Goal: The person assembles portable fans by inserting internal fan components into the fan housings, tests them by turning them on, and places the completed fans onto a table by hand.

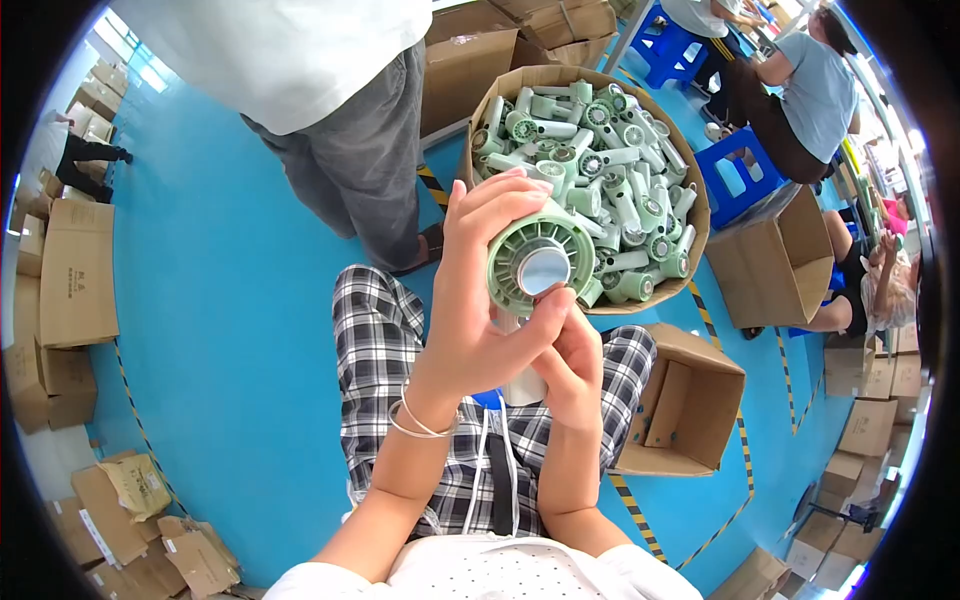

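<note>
While a green fan is gripped by the left hand in front of a carton of similar fans, its lower edge is met by the right hand, fingers curled

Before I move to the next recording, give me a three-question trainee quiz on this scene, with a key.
1. Multiple choice: which hand has its fingers over the upper-left side of the green fan? A) right B) left C) neither
2. True or false: the large carton beyond it is heaped with similar fans.
3. Fill in: the round disc in the middle of the green fan is ____ in colour.

Key: 1. B, the left hand; 2. True; 3. silver.
</note>
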### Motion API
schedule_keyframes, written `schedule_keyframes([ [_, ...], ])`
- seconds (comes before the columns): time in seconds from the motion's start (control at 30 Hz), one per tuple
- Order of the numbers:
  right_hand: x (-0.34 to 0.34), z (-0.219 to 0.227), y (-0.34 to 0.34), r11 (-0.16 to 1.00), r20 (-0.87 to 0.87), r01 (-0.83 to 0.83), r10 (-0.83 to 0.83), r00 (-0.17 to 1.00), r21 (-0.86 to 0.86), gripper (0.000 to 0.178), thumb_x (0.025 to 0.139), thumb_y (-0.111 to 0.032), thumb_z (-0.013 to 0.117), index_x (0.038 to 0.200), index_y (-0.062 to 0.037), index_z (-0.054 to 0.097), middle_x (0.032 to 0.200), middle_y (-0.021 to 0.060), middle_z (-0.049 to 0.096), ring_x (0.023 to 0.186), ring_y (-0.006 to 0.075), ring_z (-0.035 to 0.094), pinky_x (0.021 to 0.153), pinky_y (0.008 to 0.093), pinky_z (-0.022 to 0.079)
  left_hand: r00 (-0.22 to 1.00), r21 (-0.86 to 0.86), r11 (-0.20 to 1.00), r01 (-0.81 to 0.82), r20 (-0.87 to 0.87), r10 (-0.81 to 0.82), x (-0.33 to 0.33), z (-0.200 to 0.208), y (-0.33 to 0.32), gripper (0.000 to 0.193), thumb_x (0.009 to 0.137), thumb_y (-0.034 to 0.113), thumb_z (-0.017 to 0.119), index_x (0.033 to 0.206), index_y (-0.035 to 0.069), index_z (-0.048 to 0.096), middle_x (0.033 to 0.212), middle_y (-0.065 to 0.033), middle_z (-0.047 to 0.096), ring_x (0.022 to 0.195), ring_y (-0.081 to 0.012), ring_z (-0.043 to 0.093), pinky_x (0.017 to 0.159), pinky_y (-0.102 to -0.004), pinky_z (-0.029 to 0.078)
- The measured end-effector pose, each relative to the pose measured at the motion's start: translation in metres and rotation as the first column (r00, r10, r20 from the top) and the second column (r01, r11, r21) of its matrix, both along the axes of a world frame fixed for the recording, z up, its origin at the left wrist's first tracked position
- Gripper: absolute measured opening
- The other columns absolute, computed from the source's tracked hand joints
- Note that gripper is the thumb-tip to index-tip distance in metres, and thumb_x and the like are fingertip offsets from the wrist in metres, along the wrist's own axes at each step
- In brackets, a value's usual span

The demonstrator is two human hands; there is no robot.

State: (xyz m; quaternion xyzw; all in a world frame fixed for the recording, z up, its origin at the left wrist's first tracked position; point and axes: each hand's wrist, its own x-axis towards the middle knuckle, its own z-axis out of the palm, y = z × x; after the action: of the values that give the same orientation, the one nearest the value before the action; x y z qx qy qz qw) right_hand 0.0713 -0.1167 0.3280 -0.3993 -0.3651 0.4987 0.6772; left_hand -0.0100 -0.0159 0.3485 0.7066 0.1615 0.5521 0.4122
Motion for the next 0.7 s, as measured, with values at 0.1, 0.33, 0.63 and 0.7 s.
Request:
schedule_keyframes([
  [0.1, 0.002, -0.002, -0.002, 1.000, 0.045, 0.009, -0.010, 0.999, 0.005, 0.050, 0.083, -0.001, 0.051, 0.130, 0.0058, 0.035, 0.114, 0.0104, 0.051, 0.102, 0.0137, 0.051, 0.086, 0.0269, 0.041, 0.999, 0.002, 1.000, 0.028, 0.040, -0.028, 0.002, -0.004, -0.001, 0.051, 0.070, 0.013, 0.066, 0.115, 0.006, 0.046, 0.119, -0.0112, 0.051, 0.122, -0.0291, 0.041, 0.107, -0.0490, 0.008],
  [0.33, -0.001, 0.007, -0.003, 0.999, 0.030, 0.017, -0.018, 0.999, 0.028, 0.050, 0.083, 0.000, 0.051, 0.130, 0.0064, 0.034, 0.103, 0.0110, 0.056, 0.081, 0.0127, 0.058, 0.070, 0.0248, 0.047, 0.990, 0.154, 0.986, -0.066, 0.132, 0.046, -0.002, 0.003, 0.000, 0.037, 0.069, 0.012, 0.069, 0.103, 0.009, 0.054, 0.118, -0.0157, 0.051, 0.117, -0.0361, 0.046, 0.106, -0.0528, 0.010],
  [0.63, -0.007, 0.007, -0.004, 0.999, 0.027, 0.026, -0.026, 0.999, -0.029, 0.048, 0.083, 0.000, 0.050, 0.128, 0.0072, 0.037, 0.088, 0.0101, 0.060, 0.070, 0.0130, 0.059, 0.062, 0.0248, 0.048, 0.991, 0.047, 0.999, 0.013, 0.130, -0.019, -0.013, 0.006, 0.006, 0.031, 0.062, 0.005, 0.074, 0.090, 0.007, 0.061, 0.109, -0.0165, 0.057, 0.112, -0.0365, 0.051, 0.099, -0.0441, 0.035],
  [0.7, -0.008, 0.009, -0.004, 0.999, 0.041, 0.042, -0.041, 0.998, -0.031, 0.047, 0.082, 0.000, 0.050, 0.127, 0.0072, 0.038, 0.085, 0.0097, 0.060, 0.069, 0.0128, 0.059, 0.061, 0.0247, 0.049, 0.993, 0.033, 0.999, 0.043, 0.109, -0.047, -0.016, 0.008, 0.007, 0.031, 0.060, 0.005, 0.075, 0.088, 0.006, 0.061, 0.109, -0.0165, 0.057, 0.111, -0.0360, 0.053, 0.097, -0.0431, 0.038],
])
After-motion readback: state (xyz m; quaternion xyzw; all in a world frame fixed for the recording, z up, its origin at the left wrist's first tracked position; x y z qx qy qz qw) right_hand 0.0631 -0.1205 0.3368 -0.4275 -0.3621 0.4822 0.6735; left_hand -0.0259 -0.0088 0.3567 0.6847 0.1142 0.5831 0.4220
